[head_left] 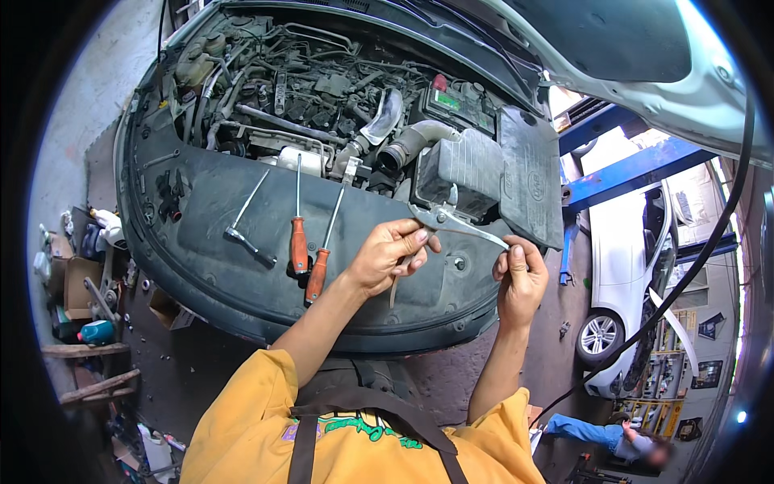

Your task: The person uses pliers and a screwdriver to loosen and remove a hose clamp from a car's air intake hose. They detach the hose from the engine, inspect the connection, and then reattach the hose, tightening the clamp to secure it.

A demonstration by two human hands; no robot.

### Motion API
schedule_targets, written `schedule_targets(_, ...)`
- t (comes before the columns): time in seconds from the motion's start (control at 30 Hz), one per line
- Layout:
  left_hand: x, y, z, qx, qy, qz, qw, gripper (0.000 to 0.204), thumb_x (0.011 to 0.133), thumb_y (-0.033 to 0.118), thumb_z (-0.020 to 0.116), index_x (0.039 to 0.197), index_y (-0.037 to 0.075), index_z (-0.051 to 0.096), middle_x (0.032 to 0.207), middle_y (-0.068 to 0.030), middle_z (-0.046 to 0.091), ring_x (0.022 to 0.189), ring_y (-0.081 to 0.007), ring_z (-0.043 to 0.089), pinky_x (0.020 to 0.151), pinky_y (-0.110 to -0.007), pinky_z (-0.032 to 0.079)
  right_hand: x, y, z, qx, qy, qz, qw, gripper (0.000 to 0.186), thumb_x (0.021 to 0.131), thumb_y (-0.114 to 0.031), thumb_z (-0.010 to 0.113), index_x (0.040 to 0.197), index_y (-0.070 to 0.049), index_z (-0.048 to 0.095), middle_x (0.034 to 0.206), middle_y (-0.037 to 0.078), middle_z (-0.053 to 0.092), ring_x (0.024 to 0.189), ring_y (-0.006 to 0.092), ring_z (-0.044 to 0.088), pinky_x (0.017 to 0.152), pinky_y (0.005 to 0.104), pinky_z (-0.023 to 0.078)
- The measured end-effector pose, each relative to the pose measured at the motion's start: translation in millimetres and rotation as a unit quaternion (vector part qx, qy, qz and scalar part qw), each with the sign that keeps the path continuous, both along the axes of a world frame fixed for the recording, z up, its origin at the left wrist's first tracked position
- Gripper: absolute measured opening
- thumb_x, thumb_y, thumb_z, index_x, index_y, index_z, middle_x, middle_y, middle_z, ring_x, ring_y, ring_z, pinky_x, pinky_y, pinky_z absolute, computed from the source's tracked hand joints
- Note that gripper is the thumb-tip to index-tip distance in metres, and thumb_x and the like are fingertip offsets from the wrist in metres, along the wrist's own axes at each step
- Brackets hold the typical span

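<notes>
Metal pliers (pixel 476 230) are held up over the front edge of the engine bay with their handles spread apart. My left hand (pixel 387 256) is closed around one handle near the pivot. The fingers of my right hand (pixel 522 278) pinch the tip of the other handle. Just beyond the pliers sits a grey air filter box (pixel 461 169). To the left of my left hand, two screwdrivers with orange-red handles (pixel 299 242) (pixel 318 278) lie on the black front cover (pixel 201 218). A ratchet (pixel 250 246) rests beside them.
The engine (pixel 322 101) is exposed, with a battery (pixel 459 105) at its right. A raised hood (pixel 669 81) overhangs the upper right. Blue lift arms (pixel 637 173), a black cable (pixel 685 282) and a white car (pixel 617 274) are at right. Another person (pixel 592 431) is at lower right.
</notes>
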State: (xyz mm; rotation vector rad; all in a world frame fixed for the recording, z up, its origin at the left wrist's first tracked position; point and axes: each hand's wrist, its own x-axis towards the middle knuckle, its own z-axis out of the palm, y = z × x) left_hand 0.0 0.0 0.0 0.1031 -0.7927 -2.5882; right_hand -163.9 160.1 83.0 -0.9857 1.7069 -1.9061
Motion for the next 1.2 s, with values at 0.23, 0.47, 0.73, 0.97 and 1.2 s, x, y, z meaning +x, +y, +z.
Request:
schedule_targets(0.23, -5, 0, -17, 0.041, -0.002, -0.074, 0.996, 0.032, 0.108, 0.030, 0.052, 0.113, -0.001, 0.059, 0.093, -0.0090, 0.065, 0.058, -0.0071, 0.051, 0.041, -0.017, 0.034, 16, -6, -11, 0.061, 0.078, -0.034, 0.994, 0.021, 0.104, -0.016, 0.059, 0.110, 0.002, 0.067, 0.075, 0.001, 0.058, 0.066, 0.0074, 0.052, 0.058, 0.0222, 0.042)
schedule_targets(0.47, -59, 4, -43, 0.288, 0.048, -0.009, 0.956, 0.040, 0.105, 0.049, 0.047, 0.109, 0.011, 0.058, 0.084, -0.0033, 0.058, 0.063, -0.0111, 0.047, 0.042, -0.020, 0.029, 30, -14, -28, 0.020, 0.089, 0.041, 0.995, 0.037, 0.103, -0.017, 0.063, 0.134, 0.002, 0.056, 0.101, 0.009, 0.069, 0.086, 0.0122, 0.062, 0.077, 0.0250, 0.050)
schedule_targets(0.73, -161, 17, -18, 0.371, 0.162, 0.009, 0.914, 0.042, 0.107, 0.049, 0.042, 0.115, 0.010, 0.057, 0.087, -0.0041, 0.062, 0.072, -0.0165, 0.051, 0.046, -0.024, 0.034, -24, -25, -53, -0.053, 0.121, -0.009, 0.991, 0.104, 0.086, -0.044, 0.081, 0.159, -0.005, 0.019, 0.144, 0.018, 0.050, 0.117, 0.0213, 0.055, 0.094, 0.0327, 0.047)
schedule_targets(0.97, -244, 6, -34, 0.402, 0.222, -0.060, 0.886, 0.053, 0.107, 0.052, 0.038, 0.111, 0.004, 0.061, 0.092, -0.0071, 0.067, 0.083, -0.0244, 0.060, 0.077, -0.037, 0.050, -71, -91, -18, -0.164, 0.133, -0.069, 0.975, 0.064, 0.101, -0.018, 0.055, 0.155, -0.001, 0.027, 0.141, 0.024, 0.047, 0.096, 0.0174, 0.061, 0.080, 0.0304, 0.053)
schedule_targets(1.2, -293, -51, -8, 0.392, 0.153, -0.044, 0.906, 0.060, 0.109, 0.053, 0.030, 0.119, 0.004, 0.062, 0.111, -0.0081, 0.069, 0.107, -0.0218, 0.064, 0.102, -0.042, 0.048, -127, -162, -32, -0.192, 0.107, -0.029, 0.975, 0.070, 0.093, -0.011, 0.058, 0.156, -0.004, 0.028, 0.147, 0.021, 0.041, 0.123, 0.0313, 0.052, 0.101, 0.0428, 0.047)
